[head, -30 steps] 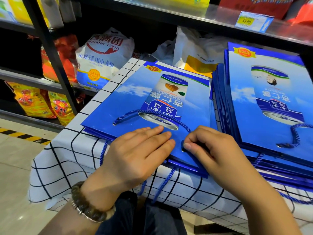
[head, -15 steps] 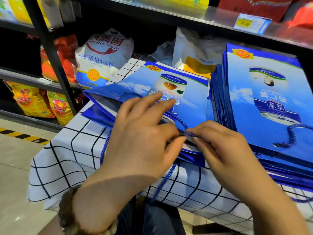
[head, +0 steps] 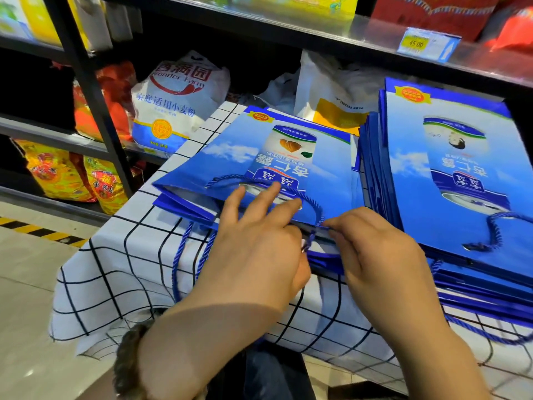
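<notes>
A flat blue paper gift bag (head: 288,151) with a printed can and a blue cord handle (head: 314,203) lies on top of a small pile on the checked tablecloth (head: 129,269). Its mouth faces me and gapes open at the left corner. My left hand (head: 253,249) lies over the near edge with fingers spread on the upper panel and the thumb tucked under it. My right hand (head: 372,249) pinches the same edge at its right corner, beside the cord's end.
A taller stack of the same blue bags (head: 450,168) leans at the right. Behind are a white flour sack (head: 176,105), a white and yellow pouch (head: 331,96) and a black shelf post (head: 86,90). A shelf with a price tag (head: 427,44) overhangs.
My hands went from lying flat on the bag to taking hold of its near edge. The upper panel has lifted and the mouth has opened at the left.
</notes>
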A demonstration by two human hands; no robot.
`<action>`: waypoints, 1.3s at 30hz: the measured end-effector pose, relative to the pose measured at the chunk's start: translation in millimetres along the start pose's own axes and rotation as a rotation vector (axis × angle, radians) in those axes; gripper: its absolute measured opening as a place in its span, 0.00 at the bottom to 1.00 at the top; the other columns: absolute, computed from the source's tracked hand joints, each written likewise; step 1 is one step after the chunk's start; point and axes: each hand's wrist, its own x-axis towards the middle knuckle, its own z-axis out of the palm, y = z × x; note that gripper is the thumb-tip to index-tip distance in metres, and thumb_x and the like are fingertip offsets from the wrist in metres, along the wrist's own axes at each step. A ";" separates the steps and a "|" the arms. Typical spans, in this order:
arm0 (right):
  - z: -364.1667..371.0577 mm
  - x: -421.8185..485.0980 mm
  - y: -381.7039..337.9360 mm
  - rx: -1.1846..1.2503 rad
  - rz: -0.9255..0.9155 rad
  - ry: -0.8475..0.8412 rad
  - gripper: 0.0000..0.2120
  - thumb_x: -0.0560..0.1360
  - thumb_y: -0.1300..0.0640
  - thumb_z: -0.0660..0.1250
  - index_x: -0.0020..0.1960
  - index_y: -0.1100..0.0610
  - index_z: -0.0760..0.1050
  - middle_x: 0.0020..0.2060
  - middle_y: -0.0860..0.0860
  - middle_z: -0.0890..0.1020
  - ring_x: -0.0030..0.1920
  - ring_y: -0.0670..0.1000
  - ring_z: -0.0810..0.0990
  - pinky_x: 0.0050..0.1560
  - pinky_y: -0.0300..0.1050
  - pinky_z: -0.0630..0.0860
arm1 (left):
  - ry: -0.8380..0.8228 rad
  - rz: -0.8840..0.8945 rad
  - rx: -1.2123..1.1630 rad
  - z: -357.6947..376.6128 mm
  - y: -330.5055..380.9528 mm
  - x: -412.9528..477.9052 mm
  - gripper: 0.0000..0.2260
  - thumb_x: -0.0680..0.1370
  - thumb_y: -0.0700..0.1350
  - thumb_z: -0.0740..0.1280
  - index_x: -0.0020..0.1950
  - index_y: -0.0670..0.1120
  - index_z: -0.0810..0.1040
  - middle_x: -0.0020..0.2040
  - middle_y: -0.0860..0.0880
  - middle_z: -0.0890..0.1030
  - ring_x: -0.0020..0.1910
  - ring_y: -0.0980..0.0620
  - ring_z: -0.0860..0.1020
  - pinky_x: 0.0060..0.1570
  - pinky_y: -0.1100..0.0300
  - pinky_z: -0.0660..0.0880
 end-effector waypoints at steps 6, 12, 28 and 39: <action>1.1 -10.1 5.2 0.049 0.001 0.072 0.11 0.73 0.50 0.60 0.40 0.55 0.78 0.36 0.48 0.79 0.35 0.50 0.78 0.33 0.45 0.74 | -0.175 -0.248 -0.475 -27.6 -10.9 6.5 0.13 0.68 0.60 0.62 0.36 0.52 0.75 0.40 0.56 0.83 0.44 0.57 0.80 0.55 0.60 0.72; 9.9 -17.9 5.3 0.019 -0.034 0.154 0.11 0.73 0.52 0.62 0.41 0.58 0.79 0.36 0.49 0.80 0.34 0.52 0.80 0.29 0.45 0.76 | -0.263 -0.236 -0.300 -13.4 1.7 40.9 0.08 0.71 0.51 0.68 0.46 0.55 0.72 0.41 0.55 0.78 0.48 0.53 0.76 0.44 0.58 0.71; 15.6 -16.9 2.1 -0.073 -0.043 0.062 0.10 0.73 0.53 0.57 0.41 0.55 0.76 0.41 0.48 0.85 0.44 0.49 0.84 0.33 0.44 0.81 | -0.056 -0.360 -0.334 8.0 -12.0 48.1 0.08 0.70 0.44 0.66 0.45 0.54 0.72 0.39 0.51 0.80 0.46 0.47 0.77 0.42 0.56 0.69; 7.2 -1.0 -2.8 0.025 0.038 0.255 0.10 0.73 0.53 0.60 0.44 0.55 0.79 0.37 0.48 0.82 0.37 0.50 0.80 0.37 0.40 0.73 | -0.324 0.037 -0.223 -17.6 -24.1 25.2 0.26 0.69 0.64 0.64 0.65 0.59 0.71 0.63 0.61 0.74 0.62 0.60 0.71 0.59 0.61 0.68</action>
